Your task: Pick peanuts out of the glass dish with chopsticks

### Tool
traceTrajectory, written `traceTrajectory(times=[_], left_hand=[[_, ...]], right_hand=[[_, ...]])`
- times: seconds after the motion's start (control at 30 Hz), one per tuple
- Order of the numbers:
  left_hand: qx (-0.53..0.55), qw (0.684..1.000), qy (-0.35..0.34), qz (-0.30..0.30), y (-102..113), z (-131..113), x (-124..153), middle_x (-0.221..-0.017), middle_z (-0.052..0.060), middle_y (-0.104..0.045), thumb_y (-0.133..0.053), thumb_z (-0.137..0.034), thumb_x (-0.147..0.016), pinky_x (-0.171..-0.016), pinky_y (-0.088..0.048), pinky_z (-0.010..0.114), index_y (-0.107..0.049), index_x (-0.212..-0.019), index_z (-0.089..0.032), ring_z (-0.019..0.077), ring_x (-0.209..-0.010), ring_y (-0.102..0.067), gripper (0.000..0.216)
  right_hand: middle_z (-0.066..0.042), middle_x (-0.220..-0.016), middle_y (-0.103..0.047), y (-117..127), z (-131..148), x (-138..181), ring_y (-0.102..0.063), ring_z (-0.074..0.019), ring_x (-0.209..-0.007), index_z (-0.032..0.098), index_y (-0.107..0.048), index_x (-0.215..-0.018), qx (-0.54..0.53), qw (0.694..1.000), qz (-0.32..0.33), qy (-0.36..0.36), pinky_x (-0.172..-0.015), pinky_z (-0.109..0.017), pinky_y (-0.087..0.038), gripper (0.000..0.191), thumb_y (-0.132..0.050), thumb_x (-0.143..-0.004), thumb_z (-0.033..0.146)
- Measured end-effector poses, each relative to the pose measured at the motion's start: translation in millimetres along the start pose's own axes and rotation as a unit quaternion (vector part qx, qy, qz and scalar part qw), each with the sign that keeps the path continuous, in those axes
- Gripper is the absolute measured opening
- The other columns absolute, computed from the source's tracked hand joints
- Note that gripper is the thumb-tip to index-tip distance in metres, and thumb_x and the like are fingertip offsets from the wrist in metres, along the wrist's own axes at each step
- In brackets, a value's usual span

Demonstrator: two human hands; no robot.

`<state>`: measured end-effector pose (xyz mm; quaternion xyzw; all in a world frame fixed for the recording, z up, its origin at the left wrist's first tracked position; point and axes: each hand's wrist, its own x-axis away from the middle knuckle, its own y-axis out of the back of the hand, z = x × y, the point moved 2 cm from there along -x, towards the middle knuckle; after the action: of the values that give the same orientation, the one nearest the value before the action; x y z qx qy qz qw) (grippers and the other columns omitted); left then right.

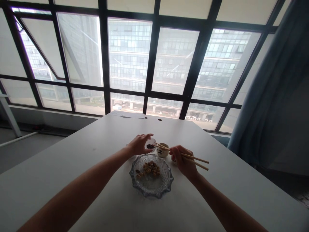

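Note:
My right hand (184, 159) is closed around a pair of chopsticks (196, 159). Their tips reach left, over or close to a small cream cup (162, 151) with dark characters on its side. My left hand (140, 144) has thumb and fingers apart at the left side of a small clear dish (150, 145) holding dark pieces; whether it touches the dish I cannot tell. Nearer to me stands a scalloped glass bowl (151, 190) with nuts (151, 169) heaped toward its far side. Partly hidden behind my right hand is another small dish with dark contents (173, 158).
All of this stands on a white table (103, 187). Two dark round spots (159, 120) and some papers (123, 114) are at the far edge. Tall windows rise beyond the table, and a blue-grey curtain (267, 83) hangs at the right.

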<state>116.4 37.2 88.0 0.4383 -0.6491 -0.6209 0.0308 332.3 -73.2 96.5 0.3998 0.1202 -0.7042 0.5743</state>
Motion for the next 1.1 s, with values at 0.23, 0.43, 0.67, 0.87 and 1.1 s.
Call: traceTrajectory(times=[0.23,0.43,0.67,0.87,1.1], left_hand=[[-0.045,0.991,0.113,0.056,-5.4,14.7,-1.6,-0.112,0.014,-0.074,-0.075,-0.044,-0.073,-0.095,-0.049,0.047,-0.052,-0.132,-0.019,0.0344,-0.105,-0.069,0.069],[-0.042,0.994,0.103,0.015,6.7,19.9,14.1,-0.121,0.013,-0.070,-0.060,-0.061,-0.084,-0.098,-0.047,0.045,-0.058,-0.126,-0.020,0.0299,-0.107,-0.068,0.059],[-0.041,0.985,0.135,-0.101,20.5,52.0,65.9,-0.113,0.013,-0.071,-0.045,-0.061,-0.092,-0.095,-0.049,0.046,-0.062,-0.113,-0.018,0.0291,-0.108,-0.065,0.051],[0.023,0.975,0.160,-0.150,3.3,71.1,94.8,-0.112,0.012,-0.070,-0.039,-0.062,-0.094,-0.089,-0.053,0.043,-0.060,-0.114,-0.018,0.0253,-0.097,-0.068,0.052],[0.020,0.979,0.158,-0.131,-9.1,69.2,97.8,-0.113,0.013,-0.071,-0.042,-0.065,-0.092,-0.091,-0.052,0.044,-0.060,-0.118,-0.018,0.0289,-0.103,-0.067,0.057]], right_hand=[[0.001,-0.039,-0.051,8.2,16.1,-4.4,-0.045,-0.0108,-0.033,0.019,-0.059,-0.056,-0.020,0.991,0.097,-0.095,-0.034,-0.021,-0.033,0.062,-0.047,-0.089,0.071],[0.002,-0.044,-0.053,-1.2,24.3,1.7,-0.048,-0.0108,-0.036,0.020,-0.056,-0.059,0.050,0.975,0.212,-0.041,-0.037,-0.021,-0.037,0.057,-0.041,-0.096,0.060],[-0.001,-0.051,-0.061,-16.5,15.5,8.2,-0.057,-0.0133,-0.044,0.019,-0.060,-0.064,-0.024,0.983,0.183,-0.007,-0.044,-0.024,-0.044,0.050,-0.048,-0.096,0.056],[-0.001,-0.045,-0.057,-10.8,10.2,7.6,-0.051,-0.0118,-0.036,0.018,-0.061,-0.064,-0.025,0.988,0.119,-0.095,-0.036,-0.021,-0.039,0.056,-0.046,-0.093,0.064],[-0.002,-0.049,-0.058,-9.3,11.7,6.7,-0.054,-0.0130,-0.041,0.019,-0.061,-0.063,0.048,0.983,0.165,-0.059,-0.040,-0.023,-0.042,0.055,-0.045,-0.096,0.060]])
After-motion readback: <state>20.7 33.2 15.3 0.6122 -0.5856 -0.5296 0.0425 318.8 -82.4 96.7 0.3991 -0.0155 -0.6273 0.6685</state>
